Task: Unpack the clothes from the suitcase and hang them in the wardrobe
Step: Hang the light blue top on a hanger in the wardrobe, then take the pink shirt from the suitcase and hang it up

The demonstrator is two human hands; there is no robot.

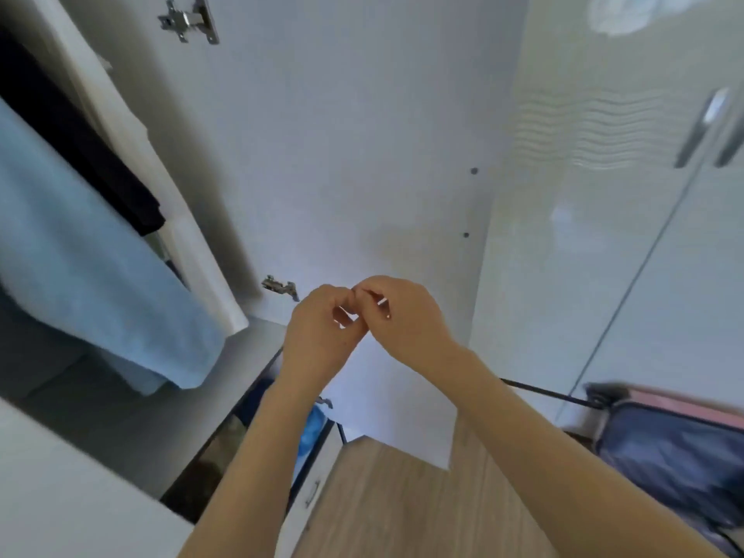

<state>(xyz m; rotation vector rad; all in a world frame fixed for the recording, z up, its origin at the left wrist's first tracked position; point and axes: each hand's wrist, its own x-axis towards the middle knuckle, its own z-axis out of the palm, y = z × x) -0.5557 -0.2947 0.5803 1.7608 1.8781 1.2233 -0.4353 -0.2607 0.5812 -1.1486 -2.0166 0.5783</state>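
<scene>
Both hands are meeting in front of the open wardrobe door (pixel 342 155). The left hand (pixel 322 332) and right hand (pixel 406 316) are curling narrow, fingertips touching, carrying no garment; whether they are pinching something tiny I cannot tell. The suitcase (pixel 668 457) is lying open, well apart at the lower right. A light blue garment (pixel 88 255) is hanging inside the wardrobe at the left. Risk, as I judge it: in turning for the suitcase, an elbow could be knocking the door or snagging the blue cloth off its hanger.

suitcase (pixel 680 457): blurred, cut by right edge | blue garment (pixel 80 243): cut left
</scene>
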